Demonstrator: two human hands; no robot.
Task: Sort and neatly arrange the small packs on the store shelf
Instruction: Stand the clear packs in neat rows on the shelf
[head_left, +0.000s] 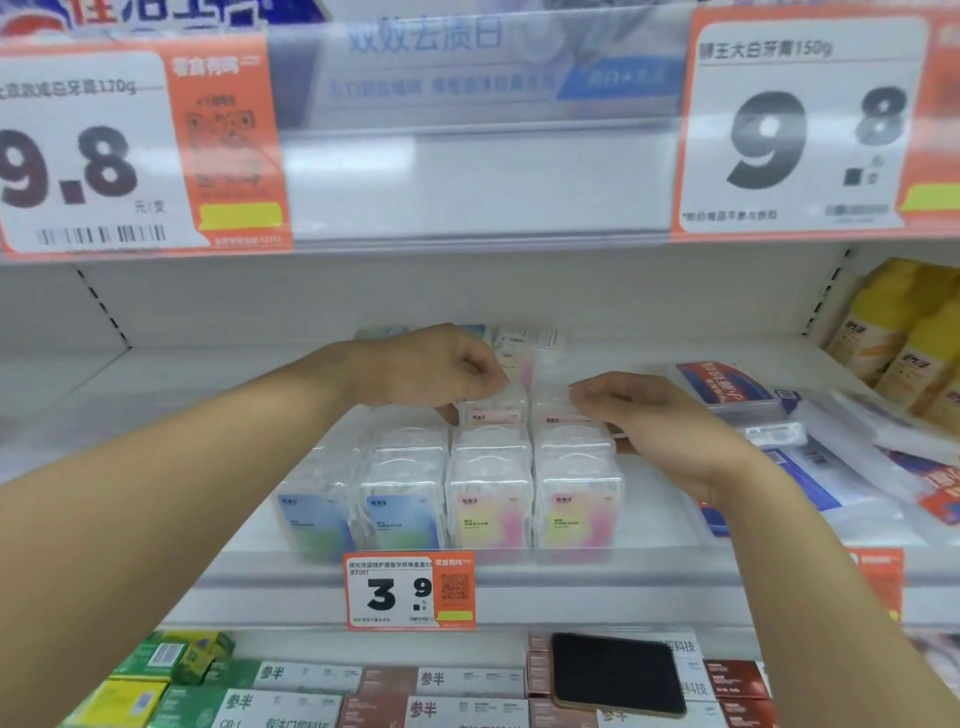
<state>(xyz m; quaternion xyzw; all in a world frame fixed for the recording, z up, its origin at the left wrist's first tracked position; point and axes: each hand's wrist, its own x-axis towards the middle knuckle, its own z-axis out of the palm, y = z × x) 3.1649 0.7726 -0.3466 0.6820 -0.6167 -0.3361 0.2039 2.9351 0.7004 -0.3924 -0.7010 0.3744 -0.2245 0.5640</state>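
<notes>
- On the middle shelf (249, 530), at the left of the block, the small packs (452, 499) stand in four rows: two blue-fronted rows (363, 519) on the left, two pink-and-yellow rows (535, 514) on the right, all upright at the near edge.
- My left hand (441, 369) reaches to the far end of the third row, its fingers curled and pinching the top of a clear pack (491, 400) there.
- My right hand (618, 410) is just beside it at the fourth row, fingers bent onto the top of the neighbouring far pack (558, 408); whether it truly grips or only presses, I cannot tell.
- Risk, as I judge it: the packs are slick and light, so tugging one out of a tight row could topple its neighbours forward; my forearms pass over the near packs and could knock them off the edge.
- To the right, flat blue-and-red packets (737, 389) lie loosely heaped, touching the tidy block's side; they crowd my right wrist.
- Farther right stand yellow boxes (904, 332).
- Below, a price tag (410, 592) and a dark phone (618, 673) resting on boxes.
</notes>
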